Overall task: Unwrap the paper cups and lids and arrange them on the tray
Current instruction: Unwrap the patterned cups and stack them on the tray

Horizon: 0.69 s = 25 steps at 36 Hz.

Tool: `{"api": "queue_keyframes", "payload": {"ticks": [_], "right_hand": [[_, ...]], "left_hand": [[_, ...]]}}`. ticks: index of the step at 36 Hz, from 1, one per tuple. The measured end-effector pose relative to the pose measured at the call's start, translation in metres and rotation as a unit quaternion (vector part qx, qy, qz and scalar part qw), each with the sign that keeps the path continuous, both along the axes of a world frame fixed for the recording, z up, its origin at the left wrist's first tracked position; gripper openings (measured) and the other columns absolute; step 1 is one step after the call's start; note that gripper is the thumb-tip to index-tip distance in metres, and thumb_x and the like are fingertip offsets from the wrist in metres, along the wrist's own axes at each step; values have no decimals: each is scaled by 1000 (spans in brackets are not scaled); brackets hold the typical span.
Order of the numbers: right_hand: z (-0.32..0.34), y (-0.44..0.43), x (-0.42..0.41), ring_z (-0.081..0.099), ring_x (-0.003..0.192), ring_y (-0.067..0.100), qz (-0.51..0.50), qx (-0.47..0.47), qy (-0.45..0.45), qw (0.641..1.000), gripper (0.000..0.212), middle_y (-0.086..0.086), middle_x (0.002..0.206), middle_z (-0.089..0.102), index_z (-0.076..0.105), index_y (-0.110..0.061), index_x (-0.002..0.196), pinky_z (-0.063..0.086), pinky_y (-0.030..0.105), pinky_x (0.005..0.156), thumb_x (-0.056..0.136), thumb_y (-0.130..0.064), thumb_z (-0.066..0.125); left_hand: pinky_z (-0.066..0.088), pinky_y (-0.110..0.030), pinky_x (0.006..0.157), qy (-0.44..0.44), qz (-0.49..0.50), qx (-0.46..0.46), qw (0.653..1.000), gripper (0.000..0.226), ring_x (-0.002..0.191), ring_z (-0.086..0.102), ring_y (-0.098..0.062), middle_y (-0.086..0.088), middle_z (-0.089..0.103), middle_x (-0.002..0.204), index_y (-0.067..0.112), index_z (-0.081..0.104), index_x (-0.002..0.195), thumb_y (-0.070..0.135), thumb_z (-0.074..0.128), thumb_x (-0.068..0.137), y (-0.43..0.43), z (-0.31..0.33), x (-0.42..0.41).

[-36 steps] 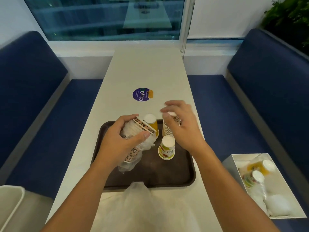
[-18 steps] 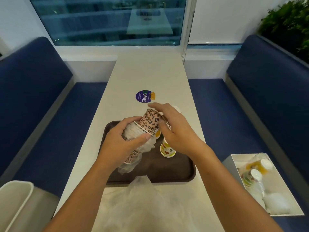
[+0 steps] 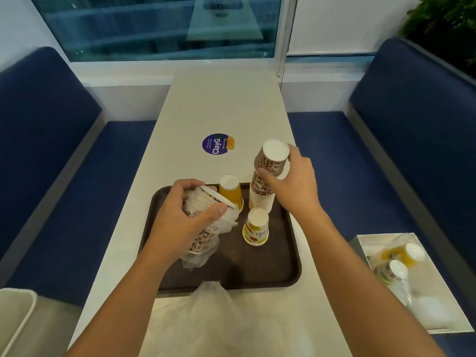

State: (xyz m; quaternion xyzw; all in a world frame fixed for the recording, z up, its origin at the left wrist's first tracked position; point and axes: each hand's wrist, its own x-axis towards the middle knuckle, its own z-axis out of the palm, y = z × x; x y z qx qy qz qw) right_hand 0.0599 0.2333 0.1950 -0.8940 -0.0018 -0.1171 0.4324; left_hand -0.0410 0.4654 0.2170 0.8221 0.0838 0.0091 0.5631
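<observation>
With the left hand point(image 3: 180, 222), over the left half of the tray point(image 3: 283, 274), grips a sleeve of leopard-print cups point(image 3: 203, 238), fingers and thumb curled tight round it. Sleeve tilted, open rims toward the tray's far edge, half inside clear plastic wrap point(image 3: 198, 258) bunched under the hand and hanging down to the tray's floor.

With the right hand point(image 3: 293, 184), above the tray's far right corner, pinches a single cup point(image 3: 271, 158) of the same print, upside down and tilted, thumb on its near wall, fingers behind. Holds it at the top of a tall stack point(image 3: 261, 199) of upside-down cups standing in that corner; cannot tell whether touching the stack or just clear of it.

At the tray's far edge, left of the stack: an orange cup point(image 3: 230, 191), upside down, just beside the sleeve's rims. Near the tray's middle: a fruit-print cup point(image 3: 256, 228), upside down, apart from the rest.

Over the tray's near edge: loose plastic point(image 3: 213, 313). Beyond the tray's far edge, on the white table point(image 3: 219, 99): a round purple sticker point(image 3: 216, 144). Well to the right of the tray: a white box point(image 3: 438, 329) with more wrapped cups.
</observation>
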Motion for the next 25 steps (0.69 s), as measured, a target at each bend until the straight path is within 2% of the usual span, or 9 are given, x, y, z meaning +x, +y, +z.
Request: {"api": "queue_keyframes", "payload": {"ticks": [5, 10, 12, 14, 17, 19, 21, 23, 25], "right_hand": [[-35, -1, 14, 53, 130, 27, 20, -51, 109, 993, 74, 1, 137, 61, 45, -26, 143, 53, 50, 101, 83, -47, 82], [-50, 0, 15, 58, 129, 28, 32, -54, 143, 988, 74, 2, 142, 61, 46, -23, 144, 55, 51, 102, 84, -49, 81], [-49, -2, 16, 51, 136, 29, 29, -85, 126, 988, 83, 3, 147, 55, 41, -23, 149, 49, 53, 108, 82, -51, 82], [-43, -1, 13, 31, 149, 29, 10, -123, 96, 988, 92, 4, 161, 37, 30, -25, 157, 33, 52, 121, 84, -55, 78], [-15, 7, -8, 25, 147, 21, -27, -74, -10, 997, 71, -1, 161, 33, 43, -27, 151, 29, 36, 117, 90, -49, 73], [6, 13, -26, 36, 136, 13, 26, -30, -64, 997, 41, -7, 145, 47, 60, -27, 133, 34, 21, 106, 96, -43, 67], [24, 20, -45, 48, 123, 7, 161, -8, -42, 986, 21, -15, 126, 58, 69, -30, 117, 41, 20, 98, 101, -39, 60], [36, 26, -61, 58, 110, 7, 282, 8, 23, 959, 18, -16, 110, 66, 72, -30, 107, 49, 26, 92, 105, -35, 55], [42, 32, -72, 63, 101, 9, 320, 28, 78, 944, 22, -12, 101, 69, 73, -27, 103, 55, 30, 87, 107, -32, 52]], "left_hand": [[57, -24, 84, 15, 11, 3, 1000, 66, 106, 64, -8, 23, 61, 118, 39, 51, 128, 51, 82, 71, -5, -9, 8], [56, -19, 81, 14, 9, 9, 1000, 69, 102, 64, -1, 28, 61, 114, 40, 54, 127, 57, 80, 65, -9, -11, 11], [55, -17, 77, 14, 10, 15, 1000, 66, 102, 64, 0, 29, 61, 112, 42, 54, 126, 54, 82, 67, -10, -10, 11], [53, -13, 73, 10, 12, 20, 1000, 68, 102, 63, 1, 31, 60, 111, 42, 54, 126, 57, 81, 65, -9, -8, 9], [53, -12, 70, 5, 14, 22, 1000, 66, 102, 64, 0, 30, 60, 112, 42, 55, 126, 54, 83, 68, -9, -4, 4], [52, -8, 66, 1, 13, 16, 1000, 63, 101, 63, 7, 30, 60, 109, 43, 55, 123, 53, 84, 68, -10, -1, 2], [51, -6, 64, -6, 8, 13, 1000, 63, 100, 60, 15, 31, 61, 108, 44, 54, 121, 55, 84, 66, -10, 4, -2], [53, -8, 68, -13, 4, 5, 1000, 62, 101, 63, 10, 27, 63, 110, 42, 56, 123, 49, 86, 70, -9, 7, -7], [56, -12, 71, -19, 0, -1, 1000, 62, 104, 66, -2, 21, 65, 114, 38, 57, 127, 46, 86, 73, -7, 11, -12]]}}
